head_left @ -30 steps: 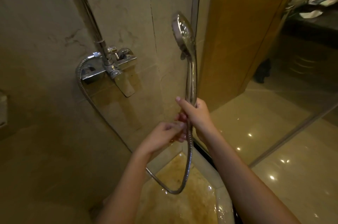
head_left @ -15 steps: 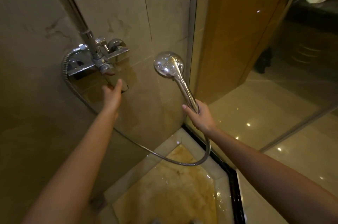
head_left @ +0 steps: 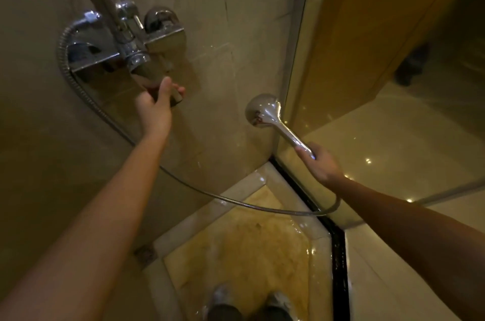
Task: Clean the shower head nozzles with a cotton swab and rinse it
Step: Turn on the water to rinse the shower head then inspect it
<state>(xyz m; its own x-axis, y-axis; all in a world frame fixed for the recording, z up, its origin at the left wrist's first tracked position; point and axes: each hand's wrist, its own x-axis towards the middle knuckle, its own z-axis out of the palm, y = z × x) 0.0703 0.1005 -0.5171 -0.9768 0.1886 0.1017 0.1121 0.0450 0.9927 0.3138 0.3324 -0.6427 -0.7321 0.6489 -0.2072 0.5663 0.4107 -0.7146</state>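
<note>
My right hand (head_left: 321,164) grips the handle of the chrome shower head (head_left: 262,112), which points down and away toward the wall corner, its nozzle face hidden from me. Its metal hose (head_left: 199,191) loops from the handle down and back up to the wall mixer (head_left: 126,40). My left hand (head_left: 156,103) reaches up and closes around the mixer's flat lever handle (head_left: 153,82) below the valve. No cotton swab is visible, and I see no water stream.
Marble wall tiles stand ahead, a glass shower panel (head_left: 296,58) to the right. The wet, yellowish shower floor (head_left: 236,247) lies below with a raised sill and dark drain strip (head_left: 338,255). My feet (head_left: 249,302) show at the bottom.
My left hand left the shower handle, rose to the mixer lever and now grips it. My right hand lowered and tipped the shower head from upright to pointing down toward the wall.
</note>
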